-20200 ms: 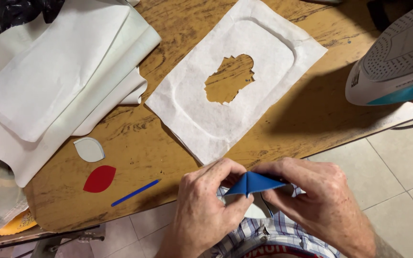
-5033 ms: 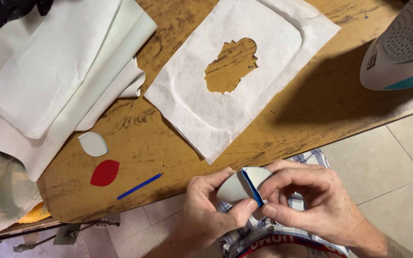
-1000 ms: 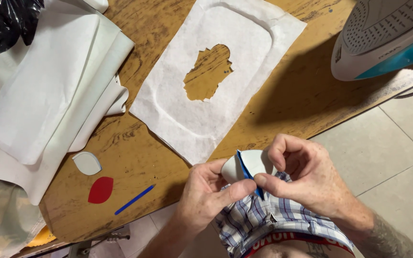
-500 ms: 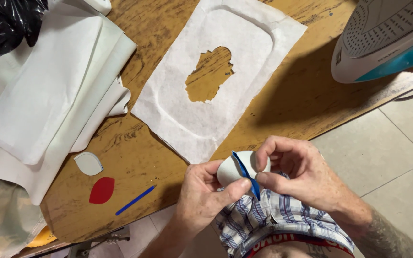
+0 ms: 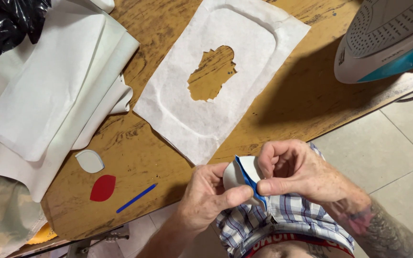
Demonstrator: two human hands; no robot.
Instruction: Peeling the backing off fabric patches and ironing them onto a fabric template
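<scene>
Two hands [image 5: 264,184], one iron [image 5: 383,40], one red petal [image 5: 103,188], one blue strip [image 5: 136,198].

Both hands meet close to the body. The left hand [image 5: 213,193] pinches with thumb over curled fingers; the right hand [image 5: 296,171], forearm tattooed, pinches opposite with thumb and bent forefinger.

Home craft table [image 5: 283,110], steam iron [image 5: 383,43]
</scene>
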